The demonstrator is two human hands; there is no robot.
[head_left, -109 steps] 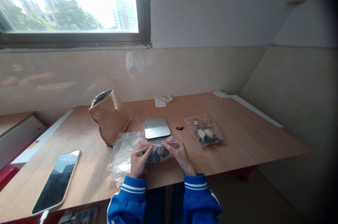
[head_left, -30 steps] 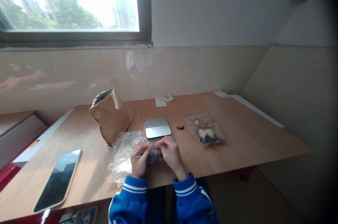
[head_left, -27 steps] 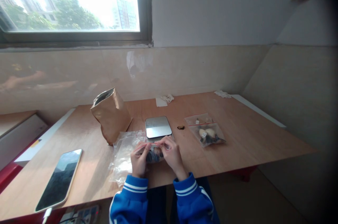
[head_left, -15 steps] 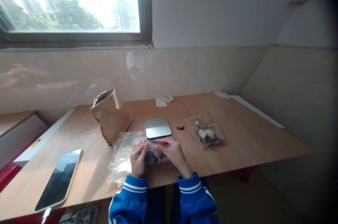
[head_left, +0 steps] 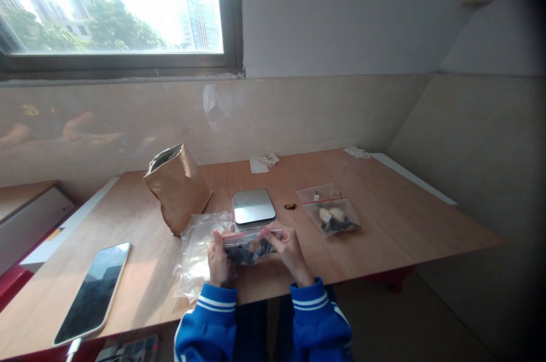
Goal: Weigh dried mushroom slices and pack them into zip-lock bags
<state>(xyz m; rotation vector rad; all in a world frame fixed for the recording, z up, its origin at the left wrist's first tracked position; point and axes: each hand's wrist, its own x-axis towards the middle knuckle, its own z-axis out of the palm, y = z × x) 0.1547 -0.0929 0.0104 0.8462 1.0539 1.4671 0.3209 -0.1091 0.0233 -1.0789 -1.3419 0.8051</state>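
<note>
A small clear zip bag (head_left: pixel 249 246) with a red seal strip and dark and pale pieces inside is held upright just above the wooden table (head_left: pixel 384 225) near its front edge. My left hand (head_left: pixel 217 262) pinches the bag's left end. My right hand (head_left: pixel 290 248) pinches its right end at the seal. Both wrists wear blue cuffs with white stripes. Right behind the bag stands a small silver scale (head_left: pixel 253 206), with nothing on its plate.
A stack of clear bags (head_left: pixel 197 254) lies under my left hand. A brown paper pouch (head_left: pixel 177 186) stands open at back left. A filled zip bag (head_left: pixel 330 214) and a dark crumb (head_left: pixel 290 206) lie right of the scale. A phone (head_left: pixel 91 292) lies at front left.
My hands moved together along the bag's seal, then apart again. The bag is now held up flat between them, facing me.
</note>
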